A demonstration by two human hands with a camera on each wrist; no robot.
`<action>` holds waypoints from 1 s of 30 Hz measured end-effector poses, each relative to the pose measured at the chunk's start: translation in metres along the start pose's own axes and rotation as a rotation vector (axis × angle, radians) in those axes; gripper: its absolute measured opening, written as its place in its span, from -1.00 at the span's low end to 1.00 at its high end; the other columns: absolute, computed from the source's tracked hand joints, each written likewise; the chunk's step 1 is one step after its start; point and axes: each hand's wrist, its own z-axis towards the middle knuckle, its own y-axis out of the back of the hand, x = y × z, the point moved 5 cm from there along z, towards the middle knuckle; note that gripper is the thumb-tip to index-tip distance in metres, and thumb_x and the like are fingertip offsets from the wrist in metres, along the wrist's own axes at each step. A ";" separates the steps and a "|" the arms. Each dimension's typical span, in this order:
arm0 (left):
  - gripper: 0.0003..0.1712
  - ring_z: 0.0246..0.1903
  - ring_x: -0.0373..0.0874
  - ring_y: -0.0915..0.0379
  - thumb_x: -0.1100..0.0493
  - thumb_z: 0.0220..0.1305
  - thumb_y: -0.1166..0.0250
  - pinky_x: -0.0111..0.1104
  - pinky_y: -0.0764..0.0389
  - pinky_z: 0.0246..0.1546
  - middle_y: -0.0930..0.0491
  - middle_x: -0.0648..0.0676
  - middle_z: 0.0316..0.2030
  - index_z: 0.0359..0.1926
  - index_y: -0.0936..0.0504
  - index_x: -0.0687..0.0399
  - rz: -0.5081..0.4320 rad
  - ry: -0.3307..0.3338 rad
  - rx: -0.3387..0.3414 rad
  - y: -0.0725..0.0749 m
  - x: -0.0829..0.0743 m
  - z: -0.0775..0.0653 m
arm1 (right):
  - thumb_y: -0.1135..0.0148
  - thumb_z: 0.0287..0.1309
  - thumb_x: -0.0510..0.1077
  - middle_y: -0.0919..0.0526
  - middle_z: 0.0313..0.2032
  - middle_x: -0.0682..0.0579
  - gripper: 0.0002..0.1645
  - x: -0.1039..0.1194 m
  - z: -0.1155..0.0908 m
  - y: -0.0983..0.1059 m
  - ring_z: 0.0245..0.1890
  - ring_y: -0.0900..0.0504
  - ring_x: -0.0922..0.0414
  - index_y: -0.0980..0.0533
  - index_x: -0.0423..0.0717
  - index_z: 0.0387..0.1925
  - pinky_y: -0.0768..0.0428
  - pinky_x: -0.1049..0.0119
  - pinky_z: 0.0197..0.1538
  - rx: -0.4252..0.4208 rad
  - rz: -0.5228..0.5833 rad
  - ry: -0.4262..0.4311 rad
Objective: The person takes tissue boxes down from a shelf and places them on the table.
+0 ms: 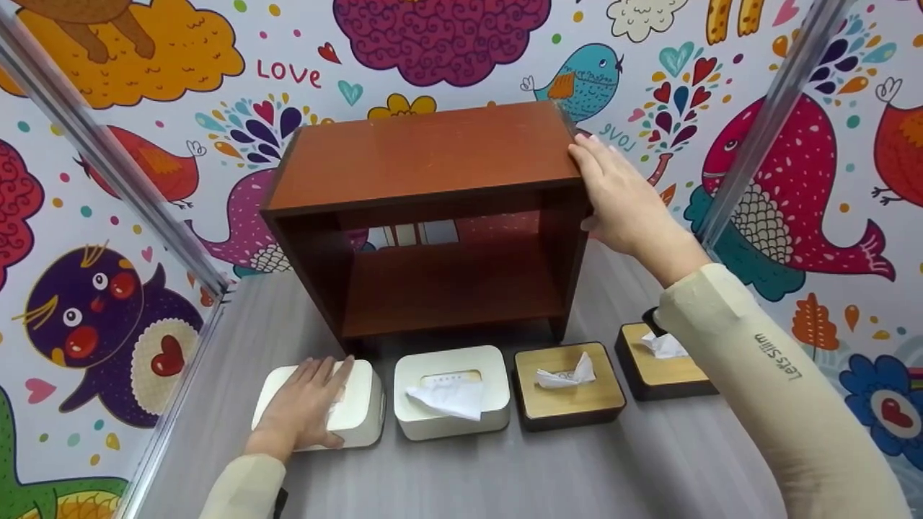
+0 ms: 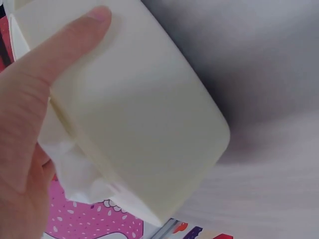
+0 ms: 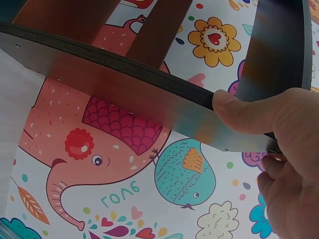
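Observation:
My left hand [image 1: 306, 404] lies over the top of the leftmost white tissue box [image 1: 368, 404], fingers reaching to its far edge. In the left wrist view the thumb [image 2: 75, 42] rests along the side of this box, beside the crumpled tissue [image 2: 75, 167]. My right hand [image 1: 616, 194] grips the upper right corner of a brown wooden shelf [image 1: 433, 155]. Its thumb [image 3: 234, 109] lies on the panel's dark edge in the right wrist view, while the other fingers go round the corner and are partly hidden.
Beside the held box stand another white tissue box [image 1: 451, 425] and two wood-topped tissue boxes [image 1: 570, 404], the rightmost partly behind the right sleeve [image 1: 764, 375]. All stand on a grey tabletop [image 1: 447, 483]. Cartoon-printed walls with metal posts [image 1: 764, 122] enclose the back and sides.

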 end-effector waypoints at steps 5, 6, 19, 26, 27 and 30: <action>0.50 0.33 0.35 -0.23 -0.30 -0.52 -0.62 0.01 -0.15 0.45 -0.30 0.43 0.33 0.46 -0.12 0.19 0.006 0.014 -0.016 -0.006 0.004 -0.003 | -0.47 -0.08 -0.34 0.05 0.55 -0.05 0.20 0.002 0.001 0.000 0.55 0.05 -0.08 0.02 -0.05 0.51 -0.02 -0.12 0.53 0.003 0.005 0.000; 0.50 0.33 0.35 -0.24 -0.30 -0.52 -0.62 0.02 -0.16 0.45 -0.30 0.43 0.33 0.45 -0.13 0.19 0.008 0.016 -0.021 -0.007 0.004 -0.004 | -0.47 -0.08 -0.34 0.05 0.55 -0.05 0.20 0.002 0.001 -0.001 0.55 0.05 -0.08 0.02 -0.05 0.51 -0.02 -0.11 0.53 0.003 0.006 0.000; 0.48 0.38 0.33 -0.17 -0.24 -0.48 -0.63 0.03 -0.11 0.47 -0.23 0.43 0.37 0.46 -0.10 0.20 -0.043 0.076 0.022 -0.009 0.004 -0.008 | -0.49 -0.11 -0.32 0.01 0.54 -0.09 0.20 0.005 0.002 -0.002 0.54 0.01 -0.10 -0.01 -0.07 0.49 0.02 -0.09 0.55 0.009 -0.031 0.022; 0.48 0.41 0.31 -0.11 -0.30 -0.46 -0.61 0.06 -0.04 0.48 -0.21 0.38 0.40 0.47 -0.09 0.18 -0.053 0.068 0.020 -0.004 0.005 -0.010 | -0.48 -0.07 -0.28 0.00 0.54 -0.06 0.16 0.001 0.002 -0.001 0.55 0.04 -0.04 -0.02 -0.03 0.48 0.07 -0.04 0.57 0.002 -0.047 0.041; 0.47 0.41 0.31 -0.12 -0.33 -0.46 -0.60 0.08 -0.04 0.48 -0.22 0.37 0.40 0.47 -0.12 0.17 -0.064 0.064 0.010 -0.002 0.006 -0.011 | -0.48 -0.07 -0.26 0.01 0.54 -0.05 0.16 0.000 0.001 -0.001 0.55 0.04 -0.04 -0.02 -0.01 0.48 0.07 -0.05 0.57 -0.002 -0.045 0.041; 0.40 0.41 0.29 -0.13 -0.42 -0.40 -0.52 0.13 -0.07 0.45 -0.26 0.31 0.39 0.44 -0.19 0.15 -0.115 0.061 -0.032 0.007 0.010 -0.014 | -0.48 -0.03 -0.20 0.02 0.54 -0.03 0.20 -0.009 -0.006 -0.002 0.54 0.04 -0.05 0.06 0.06 0.51 0.05 -0.12 0.55 -0.027 -0.024 0.029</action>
